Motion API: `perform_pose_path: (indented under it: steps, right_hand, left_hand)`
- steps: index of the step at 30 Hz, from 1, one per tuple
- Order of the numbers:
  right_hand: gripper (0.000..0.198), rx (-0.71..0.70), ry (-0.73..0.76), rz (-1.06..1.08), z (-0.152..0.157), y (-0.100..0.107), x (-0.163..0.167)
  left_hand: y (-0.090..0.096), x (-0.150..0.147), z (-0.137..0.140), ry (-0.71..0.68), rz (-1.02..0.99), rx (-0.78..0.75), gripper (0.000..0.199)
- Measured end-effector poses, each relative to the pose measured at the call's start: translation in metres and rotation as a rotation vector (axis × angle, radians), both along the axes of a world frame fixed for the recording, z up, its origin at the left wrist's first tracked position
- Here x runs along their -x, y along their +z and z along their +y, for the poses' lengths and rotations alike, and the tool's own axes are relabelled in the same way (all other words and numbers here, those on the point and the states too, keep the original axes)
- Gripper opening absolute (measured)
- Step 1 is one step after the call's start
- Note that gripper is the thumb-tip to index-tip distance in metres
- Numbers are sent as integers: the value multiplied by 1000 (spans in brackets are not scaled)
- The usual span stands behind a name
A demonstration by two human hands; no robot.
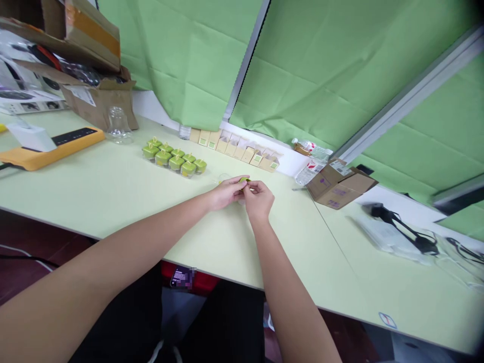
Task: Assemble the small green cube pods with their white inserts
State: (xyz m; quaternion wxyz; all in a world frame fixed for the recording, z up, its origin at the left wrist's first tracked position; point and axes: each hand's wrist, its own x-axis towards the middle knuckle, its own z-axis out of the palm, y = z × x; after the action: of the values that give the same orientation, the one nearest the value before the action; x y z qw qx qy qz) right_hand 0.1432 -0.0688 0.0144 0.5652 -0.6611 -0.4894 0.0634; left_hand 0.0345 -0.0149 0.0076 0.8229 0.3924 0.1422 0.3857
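My left hand point(225, 194) and my right hand point(259, 200) meet above the middle of the table. Between their fingertips is a small green piece point(244, 179), pinched from both sides; most of it is hidden by the fingers. Just behind my left hand lies a small clear round thing point(224, 177), too faint to name. To the left stands a cluster of small clear containers with green tops point(175, 162), set close together in rows. Something clear also shows under my hands, but I cannot make it out.
Small open cardboard boxes point(235, 146) line the wall. At left are an orange power strip point(77, 144), a clear plastic cup point(119, 126) and a large carton point(102, 103). Plastic bottles point(309, 171), a brown carton point(338, 187) and black cables point(410, 234) lie right on the table point(212, 237).
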Motion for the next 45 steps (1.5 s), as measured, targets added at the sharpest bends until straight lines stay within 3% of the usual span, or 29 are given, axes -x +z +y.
perform_pose_path:
  steps: [6, 14, 24, 30, 38, 45]
  right_hand:
    - [20, 1, -9, 41, 7, -8, -9]
    - [26, -28, -27, 97, 6, -7, -7]
    - [32, 70, 149, 151, 10, -12, -19]
    - [31, 62, 240, 170, 5, -5, -18]
    - [29, -8, 174, 165, 7, -1, -16]
    - [31, 82, 230, 251, 4, 2, -17]
  left_hand:
    - [-8, -6, -1, -36, -12, -138, 18]
    - [-11, -9, 0, 84, 97, -256, 21]
    - [-14, -5, 2, 168, 173, -353, 30]
    - [-15, -6, 5, 215, 186, -285, 37]
    - [2, 2, 4, 182, 141, -134, 14]
    - [-3, 5, 10, 315, 333, -349, 3]
